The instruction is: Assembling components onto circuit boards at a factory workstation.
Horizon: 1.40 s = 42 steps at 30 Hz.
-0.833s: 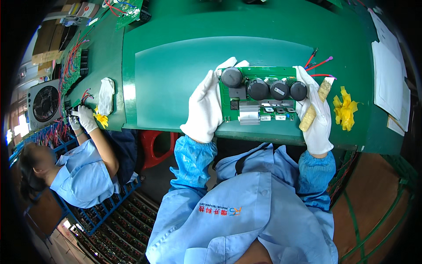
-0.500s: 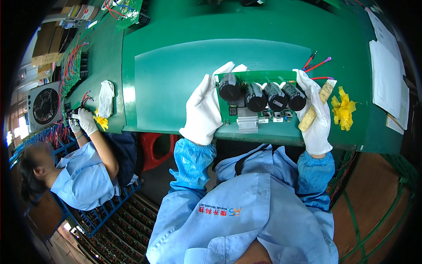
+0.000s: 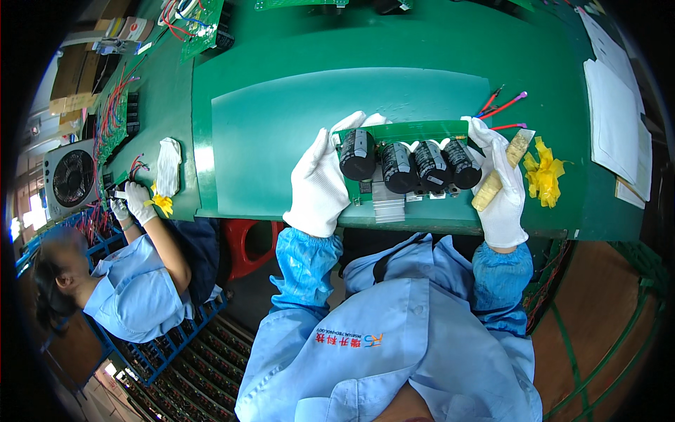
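Note:
Between both hands I hold a green circuit board tilted over the bench's near edge. Large black cylindrical capacitors stick out from it toward me, with a silver finned heatsink below them. My left hand, in a white glove, grips the board's left end. At the right end my right hand, gloved too, grips the board. A tan roll-shaped piece lies against the right hand's palm side, and how it is held is unclear. Red wires with bare or sleeved ends extend beyond the board's right end.
A translucent mat covers part of the green bench. Crumpled yellow tape lies to the right, near white papers. On the left are a white glove, a fan, wired boards and a seated co-worker.
The board has tipped, so its face shows less and the capacitors' sides show more. Both hands still hold its ends. Another board's edge now shows at the top.

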Available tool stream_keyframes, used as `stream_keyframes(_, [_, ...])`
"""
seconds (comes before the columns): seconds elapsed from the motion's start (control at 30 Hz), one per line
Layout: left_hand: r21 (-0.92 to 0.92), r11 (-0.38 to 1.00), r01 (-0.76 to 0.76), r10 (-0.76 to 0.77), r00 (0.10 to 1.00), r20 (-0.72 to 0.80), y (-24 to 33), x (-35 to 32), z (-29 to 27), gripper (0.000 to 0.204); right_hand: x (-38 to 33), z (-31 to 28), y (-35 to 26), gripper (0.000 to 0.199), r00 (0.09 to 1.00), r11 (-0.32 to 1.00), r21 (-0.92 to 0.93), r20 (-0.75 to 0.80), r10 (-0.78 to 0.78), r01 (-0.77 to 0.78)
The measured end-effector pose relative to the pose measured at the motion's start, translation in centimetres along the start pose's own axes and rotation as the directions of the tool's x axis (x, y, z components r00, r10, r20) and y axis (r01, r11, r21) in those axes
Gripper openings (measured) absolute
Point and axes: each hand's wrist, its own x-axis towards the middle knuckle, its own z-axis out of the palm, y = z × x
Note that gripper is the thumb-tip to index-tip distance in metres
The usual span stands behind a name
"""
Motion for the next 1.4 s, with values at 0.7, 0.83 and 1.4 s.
stream_keyframes(0.7, [-0.031, 1.000, -0.005, 0.005, 1.000, -0.001, -0.05, 0.12, -0.06, 0.058, 0.09, -0.29, -0.08, 0.043, 0.999, 0.998, 0.058, 0.022, 0.030, -0.032])
stream_keyframes(0.83, [-0.057, 0.998, -0.001, 0.001, 1.000, 0.006, -0.05, 0.17, -0.19, 0.057, 0.09, -0.23, -0.14, 0.043, 0.999, 0.998, 0.055, 0.047, 0.023, -0.026])
stream_keyframes(1.4, [0.017, 0.999, -0.046, 0.046, 0.999, 0.019, -0.02, 0.26, -0.29, 0.058, 0.19, -0.27, -0.14, 0.044, 0.996, 0.999, 0.034, 0.086, 0.028, -0.031])
